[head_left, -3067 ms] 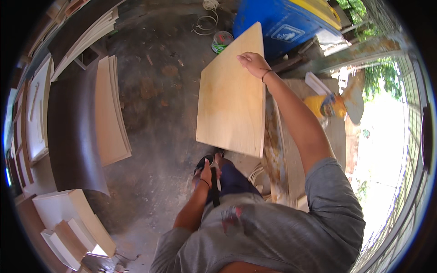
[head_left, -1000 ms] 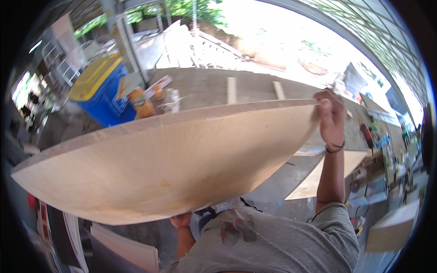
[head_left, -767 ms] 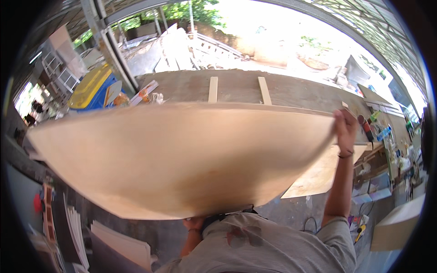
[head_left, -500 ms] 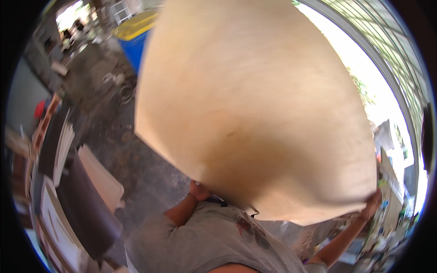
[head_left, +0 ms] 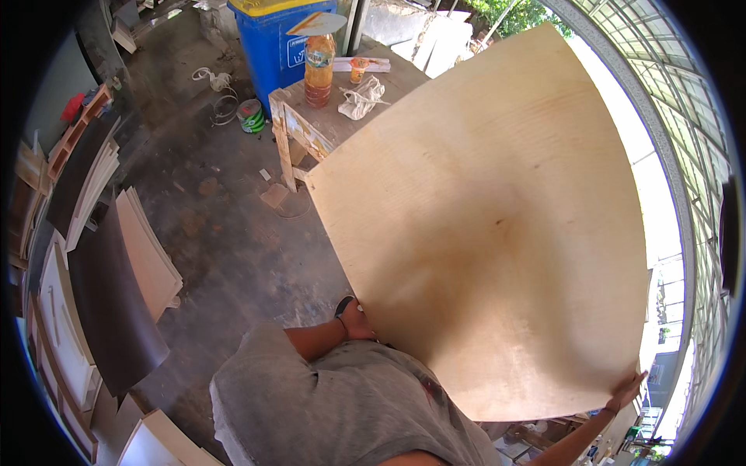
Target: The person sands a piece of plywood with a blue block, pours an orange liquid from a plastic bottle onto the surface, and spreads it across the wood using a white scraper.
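A large pale plywood sheet (head_left: 466, 233) fills the middle and right, held up in front of my body and tilted. My left hand (head_left: 356, 320) is closed at its lower left edge, close to my waist; some of the fingers are hidden by the sheet. Out at the lower right corner, my right hand (head_left: 625, 392) grips the sheet's edge with the arm stretched. The sheet's far left corner lies over or close to a wooden worktable (head_left: 369, 101); whether they touch I cannot tell.
On the worktable stand a bottle of reddish-brown liquid (head_left: 318, 78), a small cup (head_left: 358, 71) and a crumpled cloth (head_left: 361, 98). Behind it is a blue bin (head_left: 268, 46). A green tin (head_left: 250, 116) is on the floor. Dark and pale panels (head_left: 116, 303) lean at left.
The plywood sheet has come down and swung right, uncovering the worktable and more of the blue bin. Both hands have kept their hold on its edges.
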Motion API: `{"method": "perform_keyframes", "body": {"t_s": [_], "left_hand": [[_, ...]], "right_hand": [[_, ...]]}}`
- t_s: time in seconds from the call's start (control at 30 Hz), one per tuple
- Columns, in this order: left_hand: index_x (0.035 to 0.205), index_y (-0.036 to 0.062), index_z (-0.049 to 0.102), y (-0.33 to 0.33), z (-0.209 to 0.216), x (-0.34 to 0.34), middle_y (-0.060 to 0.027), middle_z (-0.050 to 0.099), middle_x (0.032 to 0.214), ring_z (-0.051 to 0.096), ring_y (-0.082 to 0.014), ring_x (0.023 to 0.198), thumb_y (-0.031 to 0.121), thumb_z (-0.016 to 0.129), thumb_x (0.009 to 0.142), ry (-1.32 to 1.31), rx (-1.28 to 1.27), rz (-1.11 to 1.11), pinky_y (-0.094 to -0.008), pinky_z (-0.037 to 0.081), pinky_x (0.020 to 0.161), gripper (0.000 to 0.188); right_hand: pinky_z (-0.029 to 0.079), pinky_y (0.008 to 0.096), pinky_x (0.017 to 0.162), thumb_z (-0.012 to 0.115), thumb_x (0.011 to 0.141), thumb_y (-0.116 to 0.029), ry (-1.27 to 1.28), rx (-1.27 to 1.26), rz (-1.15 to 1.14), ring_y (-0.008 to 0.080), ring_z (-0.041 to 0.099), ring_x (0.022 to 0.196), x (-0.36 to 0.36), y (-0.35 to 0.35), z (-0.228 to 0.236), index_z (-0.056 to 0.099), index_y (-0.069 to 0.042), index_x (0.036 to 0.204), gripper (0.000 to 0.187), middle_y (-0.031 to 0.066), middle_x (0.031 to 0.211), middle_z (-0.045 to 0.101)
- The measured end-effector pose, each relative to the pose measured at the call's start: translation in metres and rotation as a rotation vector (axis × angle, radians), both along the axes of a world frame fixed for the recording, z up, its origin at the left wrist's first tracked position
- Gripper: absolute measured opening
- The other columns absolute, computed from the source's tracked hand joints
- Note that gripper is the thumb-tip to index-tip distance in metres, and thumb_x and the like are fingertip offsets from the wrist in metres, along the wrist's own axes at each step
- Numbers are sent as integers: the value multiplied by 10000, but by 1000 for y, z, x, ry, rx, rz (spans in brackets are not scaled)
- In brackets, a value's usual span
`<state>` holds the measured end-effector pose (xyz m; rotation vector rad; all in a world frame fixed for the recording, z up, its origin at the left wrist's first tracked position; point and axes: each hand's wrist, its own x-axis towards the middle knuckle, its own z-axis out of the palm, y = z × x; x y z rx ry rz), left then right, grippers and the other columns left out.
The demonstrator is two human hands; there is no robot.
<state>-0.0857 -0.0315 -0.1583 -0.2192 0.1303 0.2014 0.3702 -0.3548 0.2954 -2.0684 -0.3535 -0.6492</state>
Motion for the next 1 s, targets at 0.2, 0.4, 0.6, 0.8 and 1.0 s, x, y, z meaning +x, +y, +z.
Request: {"method": "perform_keyframes", "body": {"t_s": [0.2, 0.4, 0.6, 0.8, 1.0], "left_hand": [[1363, 98, 334, 3, 27, 9, -135, 281, 1430, 272, -345, 1297, 579, 318, 830, 14, -72, 49, -553, 218, 1020, 718], [1361, 100, 335, -8, 37, 23, -134, 314, 1414, 296, -346, 1287, 546, 330, 839, 90, -91, 195, -551, 224, 1019, 686], [1339, 90, 364, -32, 37, 58, -132, 347, 1395, 321, -347, 1272, 510, 327, 854, 184, -115, 264, -554, 240, 1007, 643], [1316, 94, 396, -52, 29, 79, -135, 378, 1375, 353, -347, 1250, 482, 334, 857, 292, -58, 272, -557, 254, 993, 605], [1309, 105, 410, -62, 28, 97, -129, 387, 1370, 373, -343, 1234, 462, 339, 855, 331, -88, 292, -550, 267, 983, 582]], "right_hand": [[372, 241, 542, 384, 922, -500, 165, -261, 220, 89, 453, 593, 165, 60, -31, 646, -25, 839, 548, 1, 688, 559], [335, 324, 486, 399, 928, -435, 178, -340, 347, 128, 381, 483, 212, 207, -75, 530, 26, 616, 572, 23, 489, 411], [322, 309, 504, 408, 870, -582, 273, -447, 406, 118, 368, 504, 261, 281, -116, 524, 2, 584, 660, 12, 503, 424], [360, 338, 607, 404, 798, -681, 312, -631, 413, 174, 433, 577, 294, 326, -162, 505, -21, 572, 705, 63, 535, 461], [402, 324, 697, 440, 795, -643, 483, -685, 484, 181, 524, 669, 315, 343, -186, 655, -16, 770, 664, 72, 620, 575]]}}
